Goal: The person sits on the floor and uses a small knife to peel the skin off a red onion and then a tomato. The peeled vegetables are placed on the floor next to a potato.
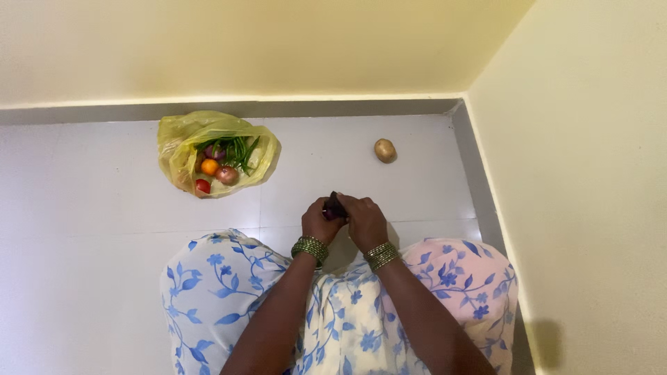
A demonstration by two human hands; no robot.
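Left hand (319, 221): curled around the near-left side of a small dark purple vegetable (334, 206), the fingers (325, 209) together and clamped on it.
Right hand (364, 221): cupped over the same vegetable from the right, fingers (349, 203) pressed close against it; both hands meet, touching, over the piece.
Dark purple vegetable: only its upper end shows between the two sets of fingers; the rest is hidden, so its exact kind cannot be told. It is held just above the floor, in front of the knees.
Why held so: judging by the two-handed grip, it is steadied from both sides so it cannot roll or slip while being worked.
Bangles (310, 248): green stacks on both wrists, just behind the hands.
Yellow plastic bag (182, 139): well to the left of and beyond the fingers, mouth open, so what is inside shows: green beans (238, 148), onions (226, 174), a tomato (203, 185), an orange fruit (210, 167).
Potato (385, 150): lies alone beyond the fingers, slightly right, apart from the bag.
Floor (83, 208): pale glossy tiles with thin joints; everything rests directly on it.
Room: a corner, cream walls (590, 173) meeting beyond and to the right of the fingers, with a grey skirting strip along the base.
Clothing (208, 292): white fabric with blue flowers across the knees.
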